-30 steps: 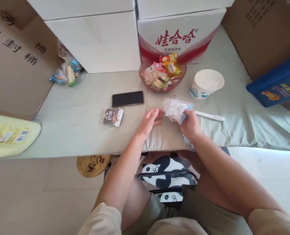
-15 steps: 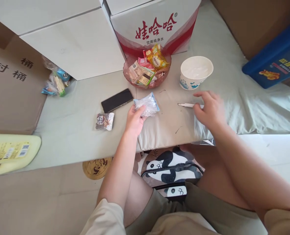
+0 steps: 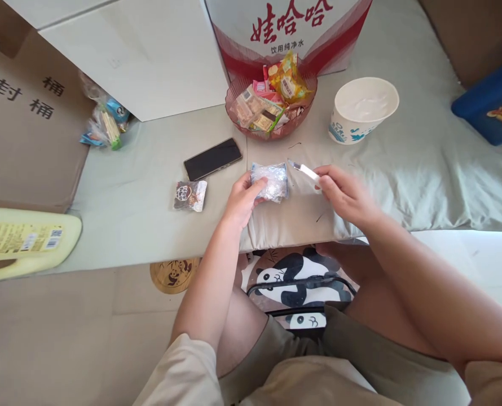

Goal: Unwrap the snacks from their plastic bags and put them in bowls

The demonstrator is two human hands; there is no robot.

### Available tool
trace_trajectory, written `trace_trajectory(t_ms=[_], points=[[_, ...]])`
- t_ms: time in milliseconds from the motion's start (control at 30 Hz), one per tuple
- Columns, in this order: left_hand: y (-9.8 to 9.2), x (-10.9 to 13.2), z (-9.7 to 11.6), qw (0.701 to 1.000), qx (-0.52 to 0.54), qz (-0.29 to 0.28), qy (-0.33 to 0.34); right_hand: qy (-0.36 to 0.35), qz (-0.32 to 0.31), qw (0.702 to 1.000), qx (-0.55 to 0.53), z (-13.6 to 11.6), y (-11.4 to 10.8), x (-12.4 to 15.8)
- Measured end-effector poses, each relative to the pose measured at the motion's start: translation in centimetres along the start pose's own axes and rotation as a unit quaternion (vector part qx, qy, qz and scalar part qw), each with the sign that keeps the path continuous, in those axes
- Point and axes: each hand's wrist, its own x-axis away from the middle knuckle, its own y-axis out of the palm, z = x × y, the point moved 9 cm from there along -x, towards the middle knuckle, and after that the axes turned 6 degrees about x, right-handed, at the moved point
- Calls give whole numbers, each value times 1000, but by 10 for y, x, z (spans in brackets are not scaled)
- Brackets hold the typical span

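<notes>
My left hand (image 3: 246,194) pinches a small clear plastic packet (image 3: 273,181) with blue edges, just above the cloth-covered surface. Between the thumb and fingers of my right hand (image 3: 339,189) is a white utility knife (image 3: 307,171), its blade pointing left toward the packet without touching it. Left of the packet lie a black smartphone (image 3: 212,159) and a small brown-and-clear snack packet (image 3: 190,195). Behind the packet stands a pink glass bowl (image 3: 272,133) filled with several wrapped snacks (image 3: 272,96).
A white paper tub (image 3: 363,110) with a plastic liner stands right of the bowl. Behind are a red-and-white carton (image 3: 293,34) and white boxes (image 3: 136,62). A yellow jug (image 3: 31,242) is at left, a blue container (image 3: 494,101) at right. The bed-like surface's front edge runs before my knees.
My right hand has picked up the utility knife from the cloth and brought it left toward the packet. The left hand has turned the packet slightly. The view has shifted a little.
</notes>
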Motion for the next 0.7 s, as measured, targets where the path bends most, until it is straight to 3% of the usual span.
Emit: trace_trajectory(t_ms=[167,267,367,500,567,700], points=[[-4,2,6,1000,6,1,21,23,5,997,-80,1,8,3],[11,10,5,997,-41,-64,-1,43,14,986,-162,3,11,4],[30,22,-3,984,-93,-140,-53,46,-30,980,-192,-5,24,5],[40,26,-7,979,-84,-170,-78,68,-89,970,-215,-12,43,5],[40,24,-5,984,-39,-163,-66,100,-67,959,-258,-6,45,4],[43,21,-7,989,41,-140,-36,149,49,931,-331,13,39,4]])
